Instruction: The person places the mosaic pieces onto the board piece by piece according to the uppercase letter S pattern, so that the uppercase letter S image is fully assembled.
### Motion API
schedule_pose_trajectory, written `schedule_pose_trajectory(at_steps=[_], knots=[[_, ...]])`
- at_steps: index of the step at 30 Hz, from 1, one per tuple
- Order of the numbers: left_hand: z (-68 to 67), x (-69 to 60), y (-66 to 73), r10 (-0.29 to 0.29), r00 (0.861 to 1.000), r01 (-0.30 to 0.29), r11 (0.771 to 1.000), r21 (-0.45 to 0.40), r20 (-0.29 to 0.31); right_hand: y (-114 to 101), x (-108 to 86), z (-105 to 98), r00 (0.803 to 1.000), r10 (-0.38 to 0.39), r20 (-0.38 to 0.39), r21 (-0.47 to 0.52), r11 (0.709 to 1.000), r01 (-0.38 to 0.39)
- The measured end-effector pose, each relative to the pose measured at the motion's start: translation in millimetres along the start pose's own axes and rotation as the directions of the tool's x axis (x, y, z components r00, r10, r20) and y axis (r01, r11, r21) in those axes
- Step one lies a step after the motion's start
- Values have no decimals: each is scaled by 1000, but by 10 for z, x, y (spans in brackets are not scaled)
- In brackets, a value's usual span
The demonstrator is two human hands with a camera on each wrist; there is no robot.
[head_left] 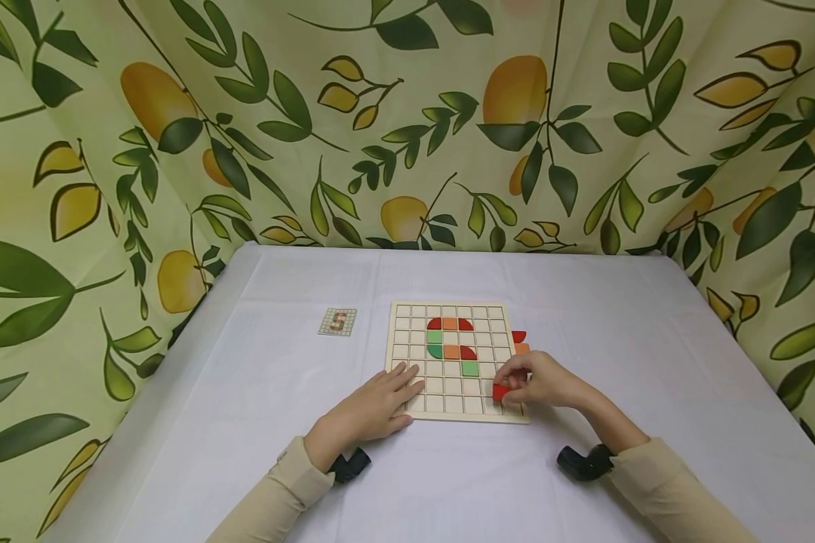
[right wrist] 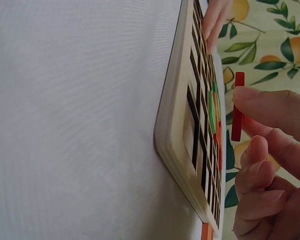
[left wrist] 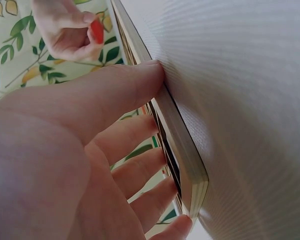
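A wooden grid board (head_left: pixel 481 383) lies on the table, with red, orange and green tiles set in its squares as a curving figure; a light green tile (head_left: pixel 470 368) is the lowest. My left hand (head_left: pixel 373 403) rests on the board's near left corner, fingers spread over the squares and thumb against the near edge. Above the board's near right part, my right hand (head_left: pixel 543 379) pinches a thin red tile (right wrist: pixel 238 106) between thumb and fingers. In the right wrist view, this tile is held edge-on, apart from the board.
Just past the board's right edge lie a red tile (head_left: pixel 519 336) and an orange tile (head_left: pixel 522 348), partly hidden. A small pattern card (head_left: pixel 337 322) with an S-like figure lies left of the board. A leaf-printed curtain (head_left: pixel 407 151) hangs behind the white-covered table (head_left: pixel 299 279).
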State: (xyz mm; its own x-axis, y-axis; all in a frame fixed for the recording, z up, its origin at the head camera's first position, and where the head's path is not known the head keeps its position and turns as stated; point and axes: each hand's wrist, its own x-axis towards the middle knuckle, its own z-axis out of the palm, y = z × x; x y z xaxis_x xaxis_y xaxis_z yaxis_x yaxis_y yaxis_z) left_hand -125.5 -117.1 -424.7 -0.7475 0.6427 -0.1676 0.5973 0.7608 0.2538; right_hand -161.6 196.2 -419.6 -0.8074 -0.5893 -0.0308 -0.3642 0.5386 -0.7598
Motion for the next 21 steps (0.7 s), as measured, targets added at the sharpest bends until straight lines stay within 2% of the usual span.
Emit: schedule_pose_trajectory(at_steps=[5, 21], knots=[[3, 2, -1, -2, 1000, 2, 1000, 8, 1, -23, 36, 1, 1000, 14, 17, 0, 1000, -14], [15, 7, -9, 6, 1000, -6, 1000, 7, -6, -19, 141, 43, 1000, -20, 24, -20, 1000, 21]])
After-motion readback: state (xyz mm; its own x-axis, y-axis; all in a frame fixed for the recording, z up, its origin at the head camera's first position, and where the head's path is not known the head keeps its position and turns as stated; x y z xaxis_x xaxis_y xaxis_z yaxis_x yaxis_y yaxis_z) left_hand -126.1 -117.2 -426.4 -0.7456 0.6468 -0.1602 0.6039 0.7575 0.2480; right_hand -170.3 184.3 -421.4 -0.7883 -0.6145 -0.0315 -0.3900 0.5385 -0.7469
